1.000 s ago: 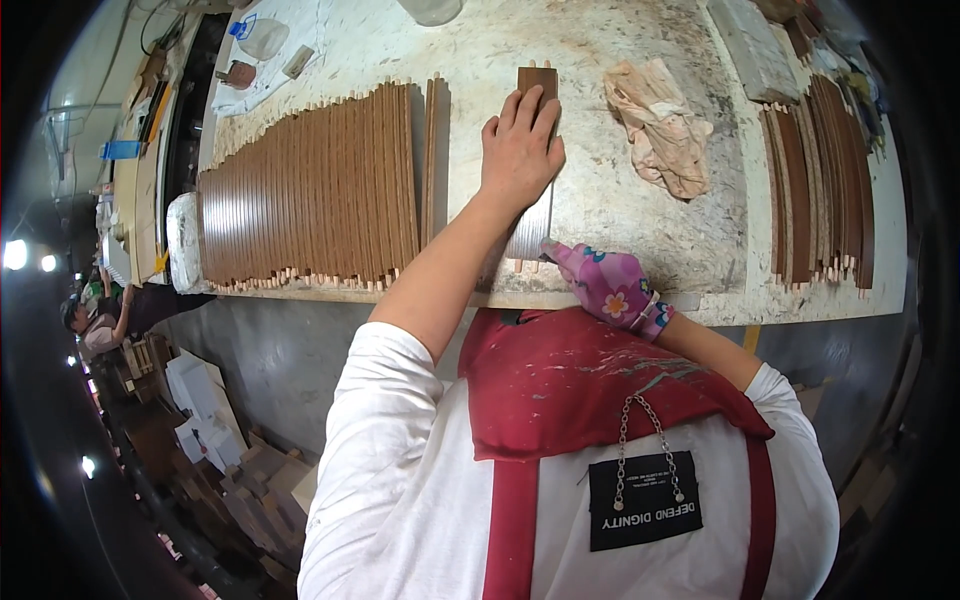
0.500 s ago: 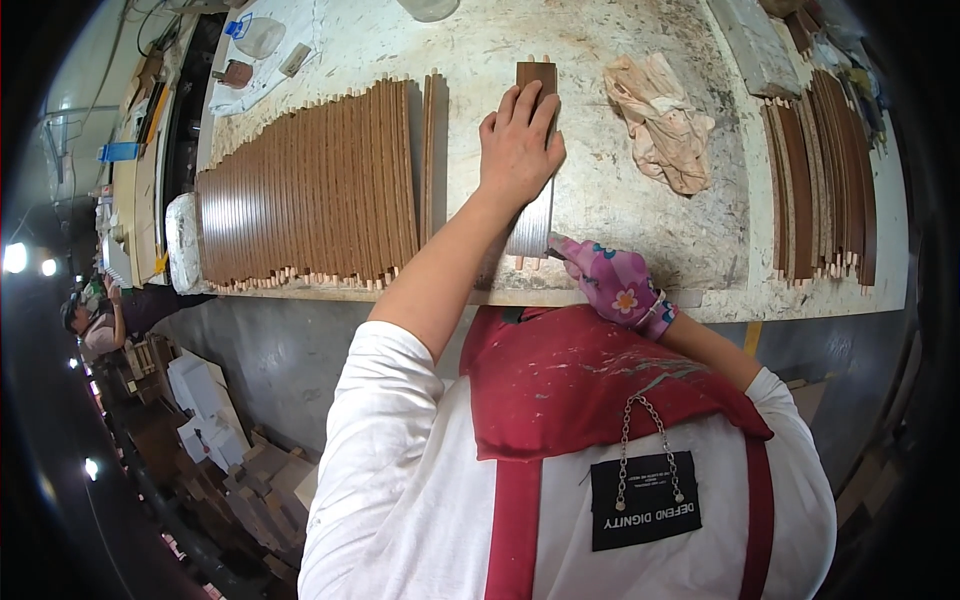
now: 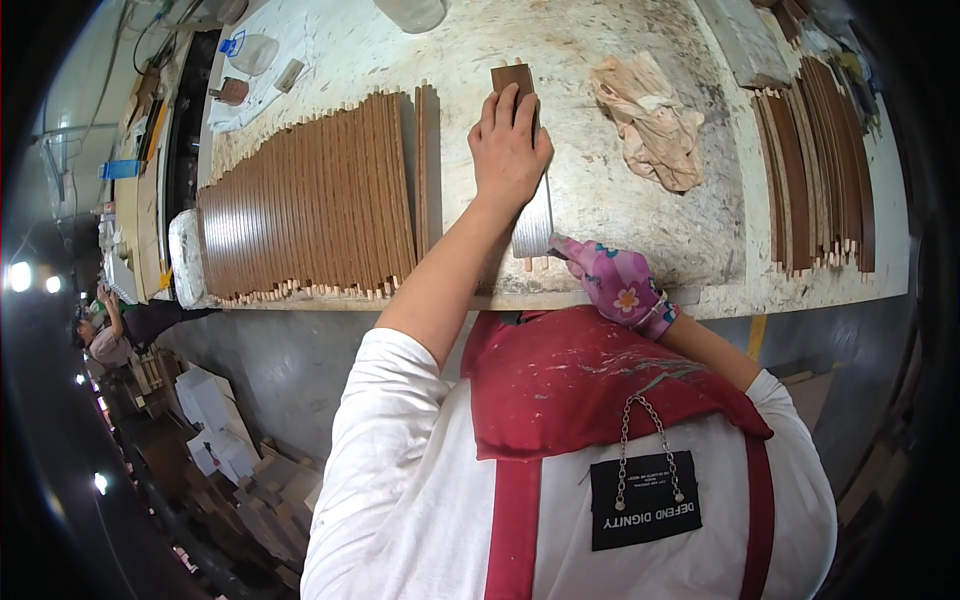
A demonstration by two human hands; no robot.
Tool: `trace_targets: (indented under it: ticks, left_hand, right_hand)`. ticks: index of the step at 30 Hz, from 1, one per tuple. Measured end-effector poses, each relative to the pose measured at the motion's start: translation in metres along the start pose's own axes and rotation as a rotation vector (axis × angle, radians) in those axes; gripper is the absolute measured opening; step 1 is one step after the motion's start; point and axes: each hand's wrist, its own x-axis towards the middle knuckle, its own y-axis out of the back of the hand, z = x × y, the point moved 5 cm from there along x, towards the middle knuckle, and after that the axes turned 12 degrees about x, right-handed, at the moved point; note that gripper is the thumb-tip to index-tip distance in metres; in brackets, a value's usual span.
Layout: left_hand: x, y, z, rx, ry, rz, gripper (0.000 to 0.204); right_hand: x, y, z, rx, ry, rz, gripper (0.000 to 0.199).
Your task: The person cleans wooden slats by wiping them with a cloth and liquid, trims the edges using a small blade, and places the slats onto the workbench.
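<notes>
A small bundle of dark brown wooden strips (image 3: 533, 228) lies lengthwise on the stained workbench (image 3: 640, 210), its far end showing past my fingers. My left hand (image 3: 510, 140), bare, presses flat on top of the bundle with the fingers together. My right hand (image 3: 612, 284), in a purple flowered glove, is curled at the bundle's near end by the bench's front edge. Whether it also holds some small thing I cannot tell.
A wide row of brown strips (image 3: 305, 205) lies to the left and another row (image 3: 815, 175) to the right. A crumpled pinkish rag (image 3: 650, 115) sits right of my left hand. Another person (image 3: 105, 335) works far left, and wood offcuts (image 3: 270, 495) lie on the floor.
Nothing has clearly moved. Both hands stay on the bundle, with the left hand perhaps a touch farther along it.
</notes>
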Motion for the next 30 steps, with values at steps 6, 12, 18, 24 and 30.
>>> trace_targets:
  ticks: [6,12,18,24,30]
  left_hand:
    - [0.001,-0.002,-0.001,-0.016,0.018,-0.005,0.045]
    - [0.002,-0.005,-0.004,-0.039,0.093,0.023,0.042]
    - [0.007,0.002,-0.002,0.036,0.032,0.106,0.030]
    - [-0.033,0.040,0.008,-0.287,-0.106,-0.168,0.047]
    - [-0.081,0.042,0.028,-0.169,-0.179,-0.399,0.067]
  right_hand:
    - [-0.004,-0.001,0.001,0.015,-0.030,-0.014,0.044]
    - [-0.006,0.015,-0.001,0.168,-0.137,0.123,0.039]
    - [-0.007,0.011,0.008,0.262,-0.126,0.184,0.054]
    - [-0.014,0.023,0.013,0.182,-0.139,0.234,0.055]
    - [-0.012,0.018,0.017,0.155,-0.138,0.151,0.056]
